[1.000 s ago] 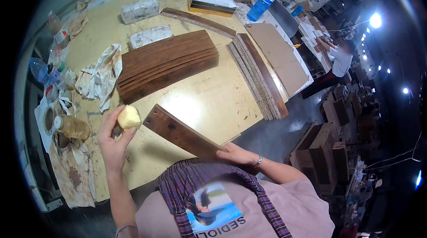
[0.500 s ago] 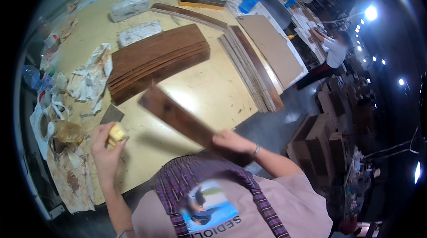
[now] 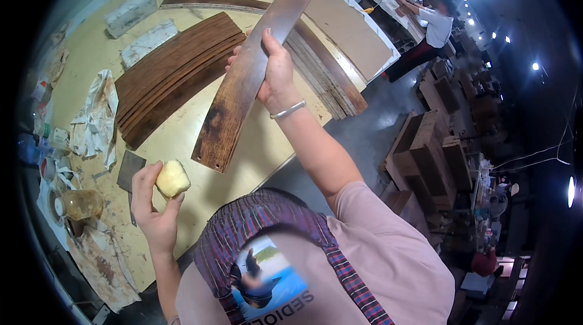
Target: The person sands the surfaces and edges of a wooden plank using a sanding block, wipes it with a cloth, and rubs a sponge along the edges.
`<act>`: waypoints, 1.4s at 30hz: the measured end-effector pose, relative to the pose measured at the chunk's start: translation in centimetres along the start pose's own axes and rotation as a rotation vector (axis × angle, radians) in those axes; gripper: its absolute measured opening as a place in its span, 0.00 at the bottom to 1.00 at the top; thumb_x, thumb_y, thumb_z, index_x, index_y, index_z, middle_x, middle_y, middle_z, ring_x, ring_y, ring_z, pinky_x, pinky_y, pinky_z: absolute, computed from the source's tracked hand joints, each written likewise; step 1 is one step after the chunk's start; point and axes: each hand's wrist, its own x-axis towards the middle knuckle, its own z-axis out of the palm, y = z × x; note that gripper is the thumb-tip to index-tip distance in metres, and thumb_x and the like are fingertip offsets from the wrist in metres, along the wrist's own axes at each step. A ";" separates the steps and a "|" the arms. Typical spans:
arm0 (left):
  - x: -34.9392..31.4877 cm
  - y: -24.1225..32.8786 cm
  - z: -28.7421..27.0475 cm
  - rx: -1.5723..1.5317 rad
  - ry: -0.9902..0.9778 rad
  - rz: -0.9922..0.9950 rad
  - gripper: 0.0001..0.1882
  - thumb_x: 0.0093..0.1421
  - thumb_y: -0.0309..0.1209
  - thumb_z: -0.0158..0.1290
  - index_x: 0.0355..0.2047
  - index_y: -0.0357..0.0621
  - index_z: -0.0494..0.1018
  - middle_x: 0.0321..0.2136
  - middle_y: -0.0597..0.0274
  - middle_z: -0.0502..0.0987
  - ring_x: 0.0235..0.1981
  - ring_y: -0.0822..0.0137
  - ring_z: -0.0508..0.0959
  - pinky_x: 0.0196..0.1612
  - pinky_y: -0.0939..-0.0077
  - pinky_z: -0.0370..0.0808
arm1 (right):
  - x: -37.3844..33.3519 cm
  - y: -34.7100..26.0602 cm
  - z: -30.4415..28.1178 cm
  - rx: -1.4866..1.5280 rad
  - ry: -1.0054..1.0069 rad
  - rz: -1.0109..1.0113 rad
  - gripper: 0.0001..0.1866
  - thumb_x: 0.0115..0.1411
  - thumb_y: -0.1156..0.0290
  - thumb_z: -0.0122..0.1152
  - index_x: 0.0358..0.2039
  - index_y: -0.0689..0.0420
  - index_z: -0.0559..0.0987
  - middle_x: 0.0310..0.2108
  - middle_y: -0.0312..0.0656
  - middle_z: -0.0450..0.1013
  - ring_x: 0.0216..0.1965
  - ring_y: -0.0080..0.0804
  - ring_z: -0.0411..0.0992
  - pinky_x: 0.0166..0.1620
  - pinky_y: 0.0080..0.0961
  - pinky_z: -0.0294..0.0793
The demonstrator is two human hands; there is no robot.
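In my right hand (image 3: 276, 76) is a dark brown wooden slat (image 3: 234, 97), gripped about its middle and raised at a slant above the table. Two small holes show at its near end, and dark patches mark its face. My left hand (image 3: 156, 212) pinches a pale yellow sponge-like block (image 3: 173, 179) between thumb and fingers, apart from the slat. Beyond it lies a stack of curved brown slats (image 3: 182, 70). Beside my left fingers, a flat grey scraper-like plate (image 3: 130, 171) rests on the table.
On the yellowish table (image 3: 255, 152), a stained white cloth (image 3: 96, 118) and a jar of amber liquid (image 3: 80, 205) lie at left. Two white-wrapped blocks (image 3: 149, 42) sit behind the stack. More slats (image 3: 322, 73) lie at right. A co-worker (image 3: 434, 27) stands farther off.
My right hand has swung the slat up and away from my body, turning it to slant the other way. My left hand still holds the yellow block, now slightly turned.
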 end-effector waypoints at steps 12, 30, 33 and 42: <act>1.7 1.6 2.3 0.112 -0.090 0.319 0.28 0.41 0.16 0.55 0.48 0.37 0.74 0.43 0.52 0.73 0.44 0.53 0.74 0.47 0.64 0.71 | 1.1 1.8 0.2 -0.029 0.021 -0.052 0.21 0.70 0.50 0.40 0.44 0.57 0.66 0.31 0.49 0.71 0.30 0.43 0.76 0.36 0.46 0.79; 0.1 1.5 0.9 0.060 -0.029 0.315 0.31 0.35 0.16 0.52 0.46 0.37 0.74 0.40 0.51 0.74 0.40 0.52 0.73 0.45 0.62 0.71 | 0.3 1.6 0.6 0.046 -0.046 -0.077 0.24 0.71 0.49 0.36 0.52 0.57 0.65 0.33 0.48 0.72 0.31 0.41 0.76 0.36 0.42 0.80; 0.5 1.1 0.4 0.014 0.047 0.268 0.31 0.36 0.15 0.57 0.47 0.37 0.75 0.40 0.52 0.74 0.41 0.54 0.74 0.45 0.64 0.71 | 0.0 1.4 0.4 0.062 -0.142 0.008 0.24 0.71 0.50 0.37 0.52 0.58 0.65 0.33 0.49 0.73 0.33 0.41 0.77 0.37 0.43 0.81; 0.7 1.6 1.0 -0.025 -0.004 0.235 0.31 0.37 0.16 0.61 0.47 0.38 0.75 0.40 0.53 0.74 0.41 0.55 0.74 0.44 0.66 0.71 | 2.1 1.7 -0.2 -0.235 -0.326 0.133 0.16 0.59 0.74 0.62 0.46 0.65 0.71 0.32 0.51 0.76 0.30 0.42 0.80 0.35 0.33 0.83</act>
